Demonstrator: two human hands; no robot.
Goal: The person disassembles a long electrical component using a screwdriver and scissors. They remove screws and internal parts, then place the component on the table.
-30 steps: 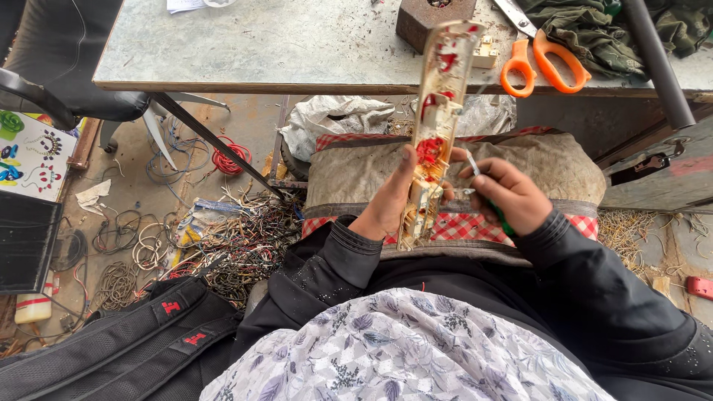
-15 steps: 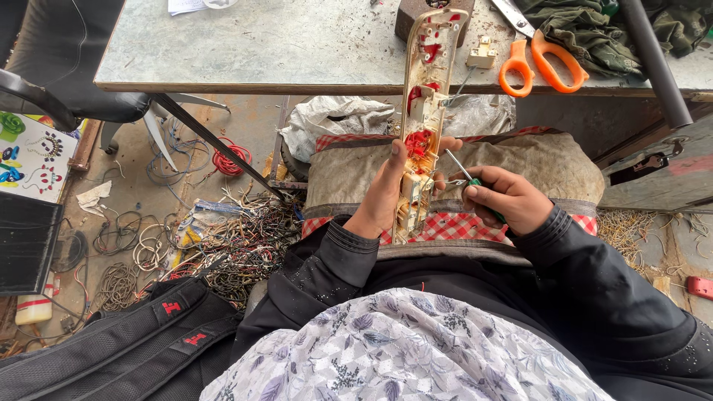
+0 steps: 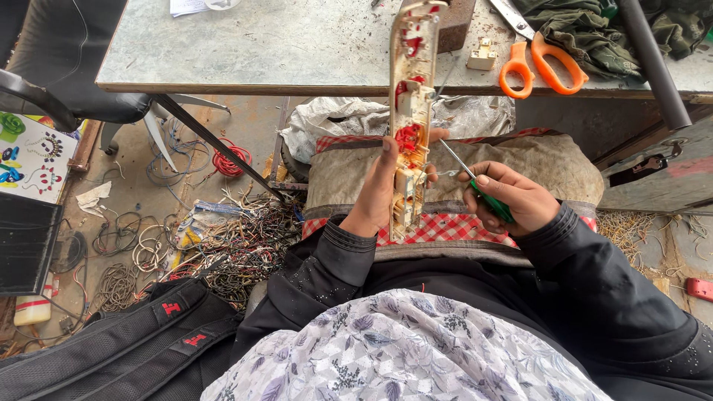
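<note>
My left hand [image 3: 380,191] grips a long cream switch strip [image 3: 410,111] upright in front of me, its open back showing red wires and fittings. My right hand [image 3: 510,197] holds a green-handled screwdriver [image 3: 475,180], its metal tip pointing at the middle of the strip near the red fittings. Both hands hover above a padded cushion [image 3: 549,167] with a red checked cloth.
A grey table [image 3: 282,44] stands ahead with orange scissors [image 3: 541,65], a small socket part [image 3: 483,54] and green cloth [image 3: 587,26]. Tangled wires [image 3: 238,238] cover the floor at left. A black backpack [image 3: 126,345] lies at lower left, a chair [image 3: 59,67] at upper left.
The strip has turned from tilted to nearly upright and risen toward the table. My right hand has drawn slightly right, the screwdriver tip still at the strip.
</note>
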